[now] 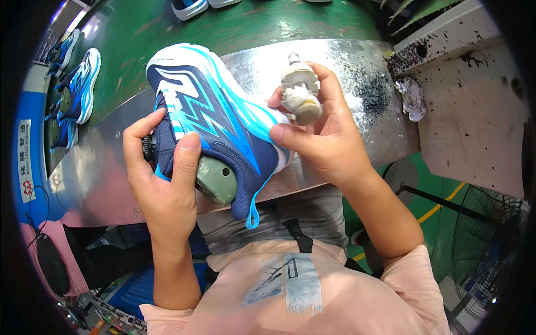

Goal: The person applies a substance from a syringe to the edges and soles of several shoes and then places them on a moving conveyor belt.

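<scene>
A blue and white running shoe (213,109) is tilted above the metal-topped bench, its toe pointing away and its side facing up. A green shoe last (217,180) fills its opening, and a blue pull loop (252,215) hangs at the heel. My left hand (163,167) grips the shoe across the tongue and collar, beside a black ridged dial (147,147). In my right hand (331,134) is a small metal hand tool (301,92) with whitish matter on it; its exact kind cannot be told. My right thumb lies against the sole near the heel.
A metal plate (368,138) with dark and white debris covers the near bench. Similar shoes (83,86) stand on the green surface at left, others (190,9) at the far edge. A stained panel (465,104) with a crumpled white wad (411,98) rises right. A fan (481,234) stands lower right.
</scene>
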`<state>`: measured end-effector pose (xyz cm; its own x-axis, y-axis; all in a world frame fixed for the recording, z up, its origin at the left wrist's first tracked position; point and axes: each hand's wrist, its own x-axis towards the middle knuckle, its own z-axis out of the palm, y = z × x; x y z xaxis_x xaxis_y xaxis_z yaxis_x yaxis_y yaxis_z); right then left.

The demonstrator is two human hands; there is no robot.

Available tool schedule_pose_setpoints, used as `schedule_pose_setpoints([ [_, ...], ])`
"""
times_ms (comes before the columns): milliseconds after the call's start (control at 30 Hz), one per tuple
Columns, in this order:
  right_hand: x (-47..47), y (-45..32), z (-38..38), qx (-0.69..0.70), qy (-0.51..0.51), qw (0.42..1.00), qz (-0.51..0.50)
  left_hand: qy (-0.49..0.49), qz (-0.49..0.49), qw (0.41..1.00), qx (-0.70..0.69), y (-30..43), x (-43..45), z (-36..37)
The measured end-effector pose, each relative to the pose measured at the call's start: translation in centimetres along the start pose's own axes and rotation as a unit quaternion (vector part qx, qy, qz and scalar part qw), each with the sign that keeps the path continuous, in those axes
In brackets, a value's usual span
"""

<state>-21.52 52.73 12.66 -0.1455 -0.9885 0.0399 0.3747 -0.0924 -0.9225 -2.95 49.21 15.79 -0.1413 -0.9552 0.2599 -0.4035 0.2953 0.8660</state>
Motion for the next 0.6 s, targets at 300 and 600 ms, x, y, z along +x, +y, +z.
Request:
schedule_pose_setpoints([
  [300,-1.0,-1.3,-0.4,-0.101,-0.056,0.993,0.001,0.019,0.0,0.999,-0.031,-0.1,-1.2,0.6],
  [600,0.0,-0.2,-1.6,-0.225,-0.032,0.974,0.005,0.031,0.016,0.995,-0.094,-3.9,1.1,1.6],
])
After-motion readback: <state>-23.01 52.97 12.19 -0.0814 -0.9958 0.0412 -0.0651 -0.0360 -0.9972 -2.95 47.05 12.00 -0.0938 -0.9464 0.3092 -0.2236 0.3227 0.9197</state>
